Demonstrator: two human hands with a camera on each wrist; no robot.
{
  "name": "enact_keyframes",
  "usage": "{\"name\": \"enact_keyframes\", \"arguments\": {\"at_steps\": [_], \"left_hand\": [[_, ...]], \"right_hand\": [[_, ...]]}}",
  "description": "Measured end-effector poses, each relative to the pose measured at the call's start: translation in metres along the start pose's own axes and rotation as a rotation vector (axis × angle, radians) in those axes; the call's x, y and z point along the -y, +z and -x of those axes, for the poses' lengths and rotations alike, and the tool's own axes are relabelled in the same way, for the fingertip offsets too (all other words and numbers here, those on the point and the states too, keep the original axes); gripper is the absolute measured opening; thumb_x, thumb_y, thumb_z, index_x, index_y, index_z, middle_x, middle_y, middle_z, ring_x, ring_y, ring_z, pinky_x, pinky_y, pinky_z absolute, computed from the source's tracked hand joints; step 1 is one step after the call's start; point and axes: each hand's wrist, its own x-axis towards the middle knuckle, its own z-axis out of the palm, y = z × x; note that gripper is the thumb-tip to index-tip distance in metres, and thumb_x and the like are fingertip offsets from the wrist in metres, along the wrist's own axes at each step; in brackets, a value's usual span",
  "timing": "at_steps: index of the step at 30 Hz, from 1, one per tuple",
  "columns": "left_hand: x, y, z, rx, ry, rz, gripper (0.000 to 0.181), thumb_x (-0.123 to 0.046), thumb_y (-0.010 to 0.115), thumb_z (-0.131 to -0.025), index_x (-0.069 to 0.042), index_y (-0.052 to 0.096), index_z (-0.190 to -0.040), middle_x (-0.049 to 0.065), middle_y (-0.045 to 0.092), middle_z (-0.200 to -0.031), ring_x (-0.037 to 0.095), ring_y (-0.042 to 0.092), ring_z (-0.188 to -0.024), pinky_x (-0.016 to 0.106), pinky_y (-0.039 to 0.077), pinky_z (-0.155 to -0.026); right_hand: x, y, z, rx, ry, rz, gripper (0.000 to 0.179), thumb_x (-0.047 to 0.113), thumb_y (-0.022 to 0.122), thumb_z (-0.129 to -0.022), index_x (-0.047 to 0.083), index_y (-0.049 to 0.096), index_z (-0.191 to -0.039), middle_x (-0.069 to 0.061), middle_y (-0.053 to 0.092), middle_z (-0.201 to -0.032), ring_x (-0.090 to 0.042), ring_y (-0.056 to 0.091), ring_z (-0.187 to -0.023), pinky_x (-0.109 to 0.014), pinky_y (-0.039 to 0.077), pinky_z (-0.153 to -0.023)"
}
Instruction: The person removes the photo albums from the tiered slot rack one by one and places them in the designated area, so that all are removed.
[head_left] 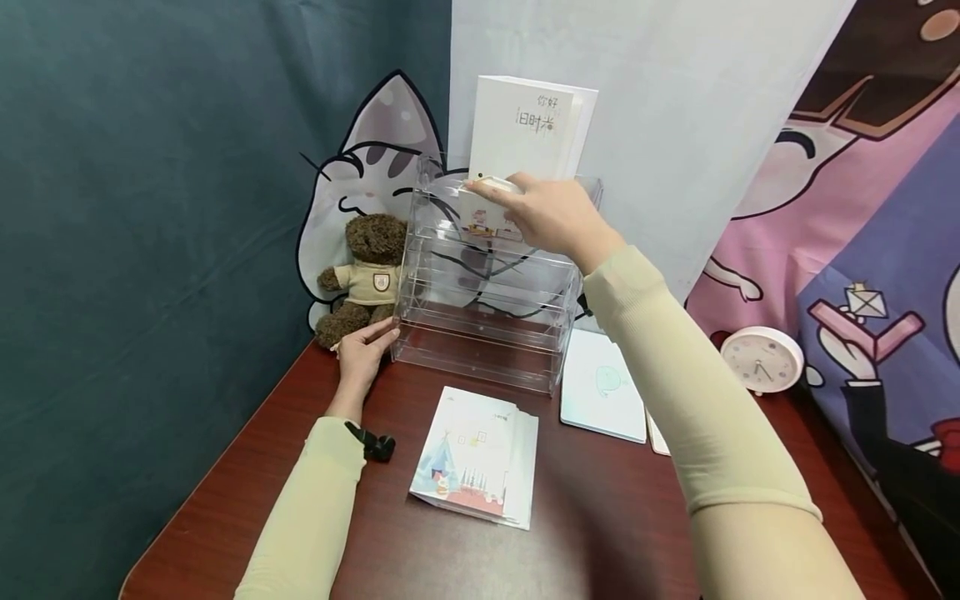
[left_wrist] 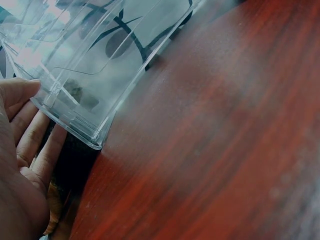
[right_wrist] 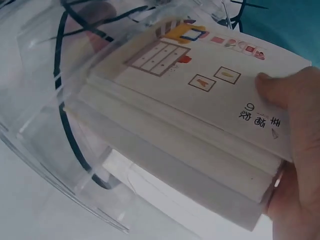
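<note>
The right hand [head_left: 551,212] grips a stack of notebooks [right_wrist: 200,100], thumb on the top cover, at the upper part of the clear rack [head_left: 476,377], before the tall white book [head_left: 517,125]. The stack's edges are staggered, so one could catch on a tier and splay. A hard push up there might rock the rack, since the left hand [head_left: 362,358] pinches it only low at one side.

This looks like a study corner. Left of the clear rack [head_left: 491,287] sits a teddy bear [head_left: 371,282]; right, notebooks [head_left: 602,396] and a clock [head_left: 762,360].
</note>
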Motion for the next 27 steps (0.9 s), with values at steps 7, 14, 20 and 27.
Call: {"name": "enact_keyframes", "arguments": {"at_steps": [7, 14, 20, 27], "left_hand": [[0.000, -0.001, 0.001, -0.012, 0.007, -0.032, 0.032, -0.017, 0.083, -0.084, -0.014, 0.079, -0.116, 0.007, 0.074, -0.115, 0.019, 0.064, -0.116, 0.017, 0.055, -0.079], [0.001, 0.001, 0.000, -0.016, 0.025, -0.009, 0.032, -0.013, 0.083, -0.084, -0.012, 0.079, -0.115, 0.006, 0.075, -0.111, 0.014, 0.067, -0.110, 0.015, 0.055, -0.077], [0.000, 0.002, -0.001, -0.015, 0.019, 0.028, 0.031, -0.011, 0.083, -0.084, -0.009, 0.078, -0.114, 0.007, 0.076, -0.108, 0.011, 0.069, -0.103, 0.016, 0.056, -0.076], [-0.001, 0.002, -0.001, -0.003, 0.008, 0.023, 0.030, -0.013, 0.083, -0.084, -0.012, 0.079, -0.114, 0.006, 0.076, -0.108, 0.011, 0.069, -0.104, 0.017, 0.057, -0.075]], "right_hand": [[0.007, 0.007, 0.014, -0.105, -0.076, -0.010, 0.053, 0.010, 0.055, -0.101, 0.038, 0.053, -0.147, -0.011, 0.067, -0.104, -0.024, 0.042, -0.052, -0.040, 0.045, -0.044], [0.011, 0.012, 0.024, -0.212, -0.084, 0.029, 0.055, 0.005, 0.049, -0.100, 0.037, 0.056, -0.144, -0.008, 0.070, -0.114, -0.021, 0.038, -0.049, -0.038, 0.040, -0.039], [0.014, 0.011, 0.033, -0.366, -0.021, 0.056, 0.054, 0.006, 0.048, -0.100, 0.038, 0.059, -0.142, -0.006, 0.070, -0.121, -0.022, 0.043, -0.048, -0.038, 0.038, -0.036], [0.027, 0.010, 0.046, -0.548, 0.029, 0.036, 0.063, -0.003, 0.046, -0.090, 0.034, 0.062, -0.139, -0.008, 0.071, -0.117, -0.029, 0.062, -0.058, -0.031, 0.026, -0.037]]}}
